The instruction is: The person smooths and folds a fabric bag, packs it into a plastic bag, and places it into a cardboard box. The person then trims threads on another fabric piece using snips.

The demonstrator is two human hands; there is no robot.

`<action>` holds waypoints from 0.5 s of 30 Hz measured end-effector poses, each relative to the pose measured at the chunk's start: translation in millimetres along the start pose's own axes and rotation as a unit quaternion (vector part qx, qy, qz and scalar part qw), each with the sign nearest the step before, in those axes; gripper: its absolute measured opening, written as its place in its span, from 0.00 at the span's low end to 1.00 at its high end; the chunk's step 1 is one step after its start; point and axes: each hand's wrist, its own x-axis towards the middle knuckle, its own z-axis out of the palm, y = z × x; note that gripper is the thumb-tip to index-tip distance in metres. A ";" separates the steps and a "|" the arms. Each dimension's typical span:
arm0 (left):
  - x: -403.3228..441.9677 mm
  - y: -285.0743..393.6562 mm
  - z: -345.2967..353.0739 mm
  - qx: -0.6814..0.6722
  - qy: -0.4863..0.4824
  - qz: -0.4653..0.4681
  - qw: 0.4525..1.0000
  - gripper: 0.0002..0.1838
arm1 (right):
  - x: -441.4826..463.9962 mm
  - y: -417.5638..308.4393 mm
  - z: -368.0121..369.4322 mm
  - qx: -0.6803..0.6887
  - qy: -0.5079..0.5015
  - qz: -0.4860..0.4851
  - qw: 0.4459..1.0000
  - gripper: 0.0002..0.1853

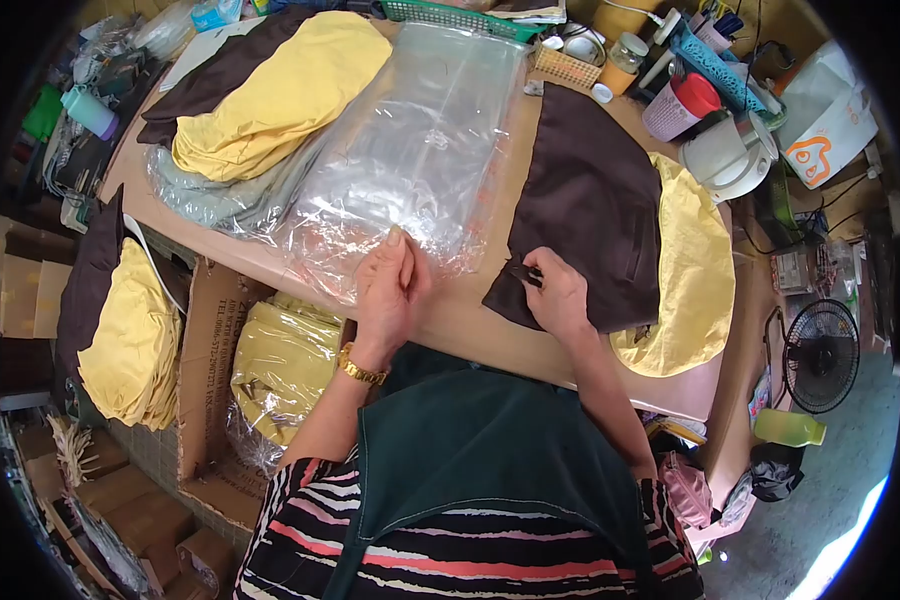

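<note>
My left hand [395,280] is raised over the near edge of a pile of clear plastic bags [410,140]. Its thumb and fingers are pinched together; whatever they might hold is too small to see. My right hand [560,290] is closed over the lower left part of a dark brown cloth piece [585,190]. A small black thing shows between its fingers, but I cannot make out its kind. The brown cloth lies flat, with a slit-like seam near its right side. Yellow cloth [695,270] extends from under its right edge.
Stacked yellow cloth pieces [280,95] with brown parts lie at the back left. More yellow pieces [130,345] hang at the left. A cardboard box [205,380] holds bagged yellow cloth. A white kettle [725,160] and pink cup [670,115] stand back right. A black fan [820,355] is at right.
</note>
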 end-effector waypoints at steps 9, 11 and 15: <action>0.0 -38.2 19.3 0.360 -0.082 -0.120 0.922 0.12 | 6.9 -0.8 -13.9 0.142 0.161 0.063 0.975 0.08; 0.7 -34.2 10.1 0.230 0.036 -0.154 0.960 0.11 | 11.7 -2.5 -28.1 0.211 0.232 0.091 0.945 0.10; -3.8 -23.2 19.6 0.332 -0.049 -0.263 0.905 0.17 | 12.9 -3.1 -44.8 0.159 0.244 0.072 0.954 0.10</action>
